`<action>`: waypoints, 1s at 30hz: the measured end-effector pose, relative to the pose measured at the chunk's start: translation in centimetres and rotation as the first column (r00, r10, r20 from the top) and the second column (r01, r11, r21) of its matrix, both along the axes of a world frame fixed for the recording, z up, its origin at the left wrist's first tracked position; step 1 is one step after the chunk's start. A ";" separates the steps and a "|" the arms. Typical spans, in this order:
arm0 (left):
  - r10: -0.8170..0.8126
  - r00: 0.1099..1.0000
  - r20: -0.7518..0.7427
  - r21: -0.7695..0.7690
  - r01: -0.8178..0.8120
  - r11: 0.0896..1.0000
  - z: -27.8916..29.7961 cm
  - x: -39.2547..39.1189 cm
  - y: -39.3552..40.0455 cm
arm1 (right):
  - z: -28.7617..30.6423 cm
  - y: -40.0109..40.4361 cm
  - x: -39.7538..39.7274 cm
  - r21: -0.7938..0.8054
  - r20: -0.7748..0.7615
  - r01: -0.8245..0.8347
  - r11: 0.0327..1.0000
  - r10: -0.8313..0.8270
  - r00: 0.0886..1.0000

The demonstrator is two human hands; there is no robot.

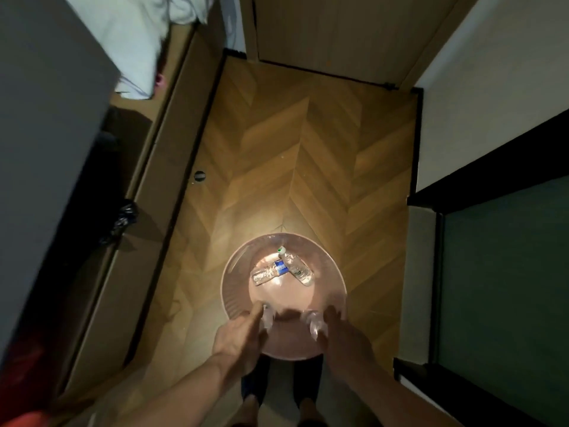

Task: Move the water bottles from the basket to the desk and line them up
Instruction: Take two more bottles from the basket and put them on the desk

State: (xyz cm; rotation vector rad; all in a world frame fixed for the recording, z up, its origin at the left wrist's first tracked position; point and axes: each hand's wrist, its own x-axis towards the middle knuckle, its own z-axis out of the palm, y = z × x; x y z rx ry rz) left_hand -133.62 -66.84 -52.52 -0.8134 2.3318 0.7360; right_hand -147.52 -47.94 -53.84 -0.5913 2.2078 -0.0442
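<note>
A round pink basket [237, 272] stands on the wooden floor right below me. Two clear water bottles lie crossed at its bottom: one with a blue label [268, 272] and one with a white cap [297, 268]. My left hand [238, 337] holds a clear bottle [267, 318] over the basket's near rim. My right hand [341, 340] holds another clear bottle [314, 325] beside it. Both held bottles are blurred and partly hidden by my fingers.
A brown cabinet front [147, 186] runs along the left, with white cloth [135, 41] and a black bag [123, 220] on it. A door [338, 35] closes the far end. A white wall and dark glass panel [505, 272] stand on the right. My feet [277, 405] are behind the basket.
</note>
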 end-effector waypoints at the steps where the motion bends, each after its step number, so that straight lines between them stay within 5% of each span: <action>1: -0.026 0.999 0.033 0.011 0.026 1.000 2.9 0.9 0.5 | 3.1 0.1 0.4 0.004 0.018 -0.013 1.000 0.013 1.000; 7: 0.226 0.970 -0.089 -0.017 -0.229 0.973 18.1 4.5 2.5 | 20.3 -1.6 1.9 -0.074 0.055 -0.083 0.994 0.088 0.995; 17: 0.639 0.719 -0.272 -0.106 -0.683 0.723 32.3 12.9 11.2 | 32.4 0.4 4.5 -0.342 -0.033 -0.358 0.869 0.370 0.928; 22: 0.767 0.549 -0.332 -0.095 -0.829 0.552 37.1 17.8 15.6 | 37.1 -0.5 7.6 -0.372 -0.080 -0.601 0.708 0.620 0.780; 30: 0.886 0.161 -0.435 -0.051 -0.987 0.155 42.4 28.4 25.2 | 43.3 -1.4 19.1 -0.382 -0.157 -0.864 0.327 0.899 0.409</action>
